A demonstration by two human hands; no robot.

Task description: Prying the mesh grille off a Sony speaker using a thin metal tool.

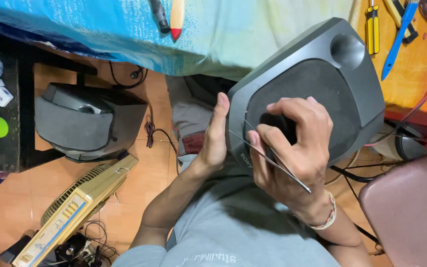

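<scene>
— What's the floor like down here?

— Glossy orange-tan tiles [139,183] with pale grout lines, catching a soft overhead light. A second grey speaker [87,121] sits on it, and a beige fan heater [75,207] lies beside that among tangled black cables [92,244].

— And the furniture?

— A table under a blue and pale green cloth [223,34], turning orange [411,74] toward the far end, with screwdrivers [371,29] lying there. A dark shelf [11,99] stands at one side, a mauve chair seat [411,207] at the other.
</scene>
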